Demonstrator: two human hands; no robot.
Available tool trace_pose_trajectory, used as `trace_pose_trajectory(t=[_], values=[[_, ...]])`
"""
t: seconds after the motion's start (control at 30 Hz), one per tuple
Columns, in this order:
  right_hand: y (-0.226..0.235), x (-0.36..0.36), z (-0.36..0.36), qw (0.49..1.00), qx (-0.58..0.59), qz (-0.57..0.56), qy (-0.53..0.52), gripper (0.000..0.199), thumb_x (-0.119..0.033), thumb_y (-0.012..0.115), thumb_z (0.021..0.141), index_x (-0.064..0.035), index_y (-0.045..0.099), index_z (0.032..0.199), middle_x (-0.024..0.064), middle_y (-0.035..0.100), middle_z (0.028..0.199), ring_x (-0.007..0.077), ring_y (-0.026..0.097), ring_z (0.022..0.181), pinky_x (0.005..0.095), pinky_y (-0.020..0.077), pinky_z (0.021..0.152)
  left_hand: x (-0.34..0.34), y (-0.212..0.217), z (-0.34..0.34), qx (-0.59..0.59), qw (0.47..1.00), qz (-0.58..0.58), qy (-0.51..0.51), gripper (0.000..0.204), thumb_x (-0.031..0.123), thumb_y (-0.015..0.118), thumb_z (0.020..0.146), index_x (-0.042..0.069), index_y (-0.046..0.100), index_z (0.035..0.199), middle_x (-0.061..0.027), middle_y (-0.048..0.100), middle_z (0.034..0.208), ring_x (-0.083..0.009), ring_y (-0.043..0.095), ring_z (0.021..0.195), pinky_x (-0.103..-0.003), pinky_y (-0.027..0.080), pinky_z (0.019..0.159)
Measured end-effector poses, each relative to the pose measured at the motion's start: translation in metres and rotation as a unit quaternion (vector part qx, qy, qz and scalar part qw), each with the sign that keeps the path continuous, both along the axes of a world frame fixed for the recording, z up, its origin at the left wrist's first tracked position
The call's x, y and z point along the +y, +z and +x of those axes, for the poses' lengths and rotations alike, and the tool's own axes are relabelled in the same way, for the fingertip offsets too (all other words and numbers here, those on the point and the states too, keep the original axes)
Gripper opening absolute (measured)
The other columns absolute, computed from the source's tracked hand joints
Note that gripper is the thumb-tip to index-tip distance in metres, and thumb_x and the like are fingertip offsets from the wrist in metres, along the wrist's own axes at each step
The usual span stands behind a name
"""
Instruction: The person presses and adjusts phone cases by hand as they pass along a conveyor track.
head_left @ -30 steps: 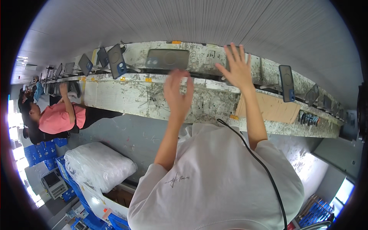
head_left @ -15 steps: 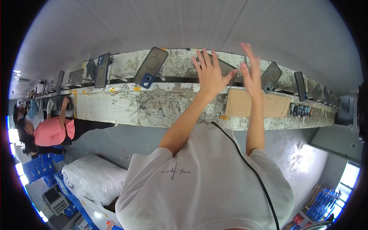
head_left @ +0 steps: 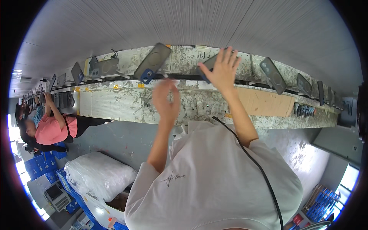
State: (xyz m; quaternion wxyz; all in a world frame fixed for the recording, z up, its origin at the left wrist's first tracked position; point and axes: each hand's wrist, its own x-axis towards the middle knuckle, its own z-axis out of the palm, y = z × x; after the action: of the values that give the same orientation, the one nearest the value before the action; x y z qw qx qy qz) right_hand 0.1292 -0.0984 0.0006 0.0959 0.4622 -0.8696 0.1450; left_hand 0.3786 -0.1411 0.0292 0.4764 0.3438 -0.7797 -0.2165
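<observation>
Fingers [head_left: 228, 56] spread wide, right hand [head_left: 224, 75] flat over a grey phone case [head_left: 210, 63], not gripping it, left hand [head_left: 166, 101] blurred, half-curled, empty

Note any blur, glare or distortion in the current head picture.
Head view: left hand blurred, right hand noticeably sharper; head view: bright glare on the grey floor at right; head view: workbench edges bowed by the fisheye, picture corners black.
</observation>
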Motion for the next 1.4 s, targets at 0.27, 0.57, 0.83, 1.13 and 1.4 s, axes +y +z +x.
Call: trace_pose_trajectory(t=[0.27, 0.57, 0.83, 1.13, 1.4], values=[[0.010, 0.102, -0.115, 0.993, -0.054, -0.068, 0.080, 0.123, -0.076, 0.081, 0.089, 0.0067, 0.040, 0.170, 0.0338, 0.034, 0.179, 0.0520, 0.017, 0.171, 0.0715, 0.0044, 0.135, -0.062, -0.015, -0.121, -0.250, 0.961, -0.122, -0.012, 0.048, 0.056, 0.070, 0.106, 0.025, 0.082, 0.140, -0.0133, 0.072, 0.151, -0.0438, 0.049, 0.158, -0.069, 0.020, 0.134], [0.093, 0.078, -0.052, 0.903, -0.236, -0.279, 0.227, 0.064, -0.023, 0.081, 0.102, -0.0047, 0.059, 0.159, 0.0204, 0.056, 0.168, 0.0431, 0.041, 0.164, 0.0572, 0.0310, 0.134, 0.028, -0.006, -0.177, -0.133, 0.973, -0.074, -0.173, 0.053, 0.045, 0.077, 0.098, 0.011, 0.079, 0.139, -0.0194, 0.064, 0.158, -0.0490, 0.041, 0.162, -0.073, 0.012, 0.135], [0.038, -0.039, 0.032, 0.952, -0.056, -0.090, 0.287, 0.064, -0.059, 0.064, 0.109, -0.0259, 0.061, 0.163, 0.0147, 0.059, 0.168, 0.0443, 0.048, 0.160, 0.0698, 0.0317, 0.129, 0.085, -0.038, -0.048, -0.018, 0.909, 0.255, -0.328, 0.025, 0.008, 0.077, 0.097, 0.002, 0.079, 0.121, -0.0176, 0.078, 0.131, -0.0417, 0.071, 0.127, -0.055, 0.051, 0.116], [0.025, 0.029, -0.044, 0.997, 0.005, 0.063, 0.052, 0.081, -0.084, 0.055, 0.101, -0.0375, 0.057, 0.167, 0.0191, 0.059, 0.166, 0.0494, 0.051, 0.154, 0.0843, 0.0172, 0.126, -0.072, 0.017, -0.046, -0.119, 0.981, -0.106, 0.114, 0.042, 0.034, 0.073, 0.108, 0.016, 0.074, 0.146, -0.0175, 0.067, 0.156, -0.0462, 0.059, 0.147, -0.068, 0.040, 0.123], [0.058, 0.096, -0.096, 0.973, -0.145, -0.169, 0.055, 0.069, -0.067, 0.048, 0.114, -0.0252, 0.054, 0.169, 0.0162, 0.052, 0.173, 0.0440, 0.032, 0.169, 0.0774, -0.0002, 0.133, -0.037, -0.021, -0.134, -0.307, 0.949, -0.070, -0.016, 0.058, 0.048, 0.058, 0.113, 0.030, 0.056, 0.168, -0.0159, 0.049, 0.176, -0.0477, 0.041, 0.162, -0.072, 0.025, 0.132]])
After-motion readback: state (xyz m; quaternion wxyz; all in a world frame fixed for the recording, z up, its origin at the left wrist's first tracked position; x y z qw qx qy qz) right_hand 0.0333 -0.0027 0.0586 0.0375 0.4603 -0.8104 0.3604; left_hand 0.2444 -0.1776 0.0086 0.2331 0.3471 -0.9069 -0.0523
